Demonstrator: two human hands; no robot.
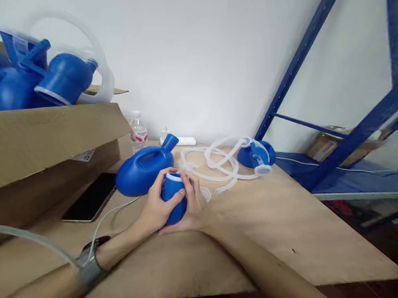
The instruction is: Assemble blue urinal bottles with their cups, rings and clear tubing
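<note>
Both my hands are wrapped round a blue cup-shaped plastic piece (173, 189) with a white rim. My left hand (162, 203) grips its left side, the thumb across the front. My right hand (195, 201) closes round the right side and the underside. The rim faces up and away from me. Just behind my left hand lies a blue plastic bottle (131, 173) with a handle and an angled neck. A clear round cap-like piece (205, 194) rests beside my right hand, partly hidden by it.
Coiled clear tubing (218, 171) joins another blue piece (256, 156) at the back. A cardboard box (48, 132) of blue bottles (65, 76) stands left, near a phone (90, 198), water bottle (138, 133) and power strip (186, 141). A cable crosses my left wrist. Blue shelving (296, 55) stands right.
</note>
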